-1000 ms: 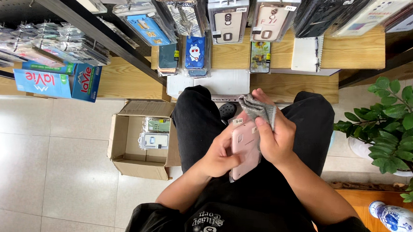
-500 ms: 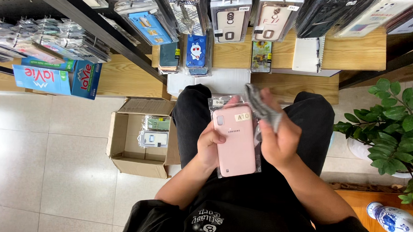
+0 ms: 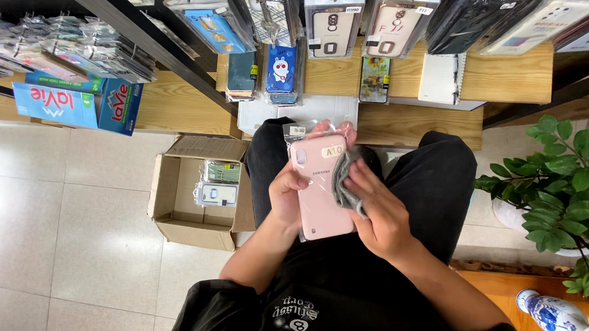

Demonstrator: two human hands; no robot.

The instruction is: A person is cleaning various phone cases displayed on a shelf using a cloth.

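Observation:
I sit with a pink phone case [image 3: 318, 187] in a clear plastic sleeve held over my lap. My left hand [image 3: 287, 196] grips its left edge, thumb on the front, fingertips showing past the top. My right hand [image 3: 377, 215] holds a crumpled grey cloth [image 3: 342, 182] pressed against the right side of the sleeve. Both hands are above my black trousers.
An open cardboard box [image 3: 169, 205] with a few packaged cases stands on the tiled floor to my left. Wooden shelves [image 3: 511, 73] ahead hold hanging packaged cases. A blue carton [image 3: 73, 104] sits at left, a green plant [image 3: 573, 182] and a blue-white vase [image 3: 554, 318] at right.
The pink case went from edge-on between both hands to lying face up in my left hand. My right hand brought the grey cloth back onto its right side.

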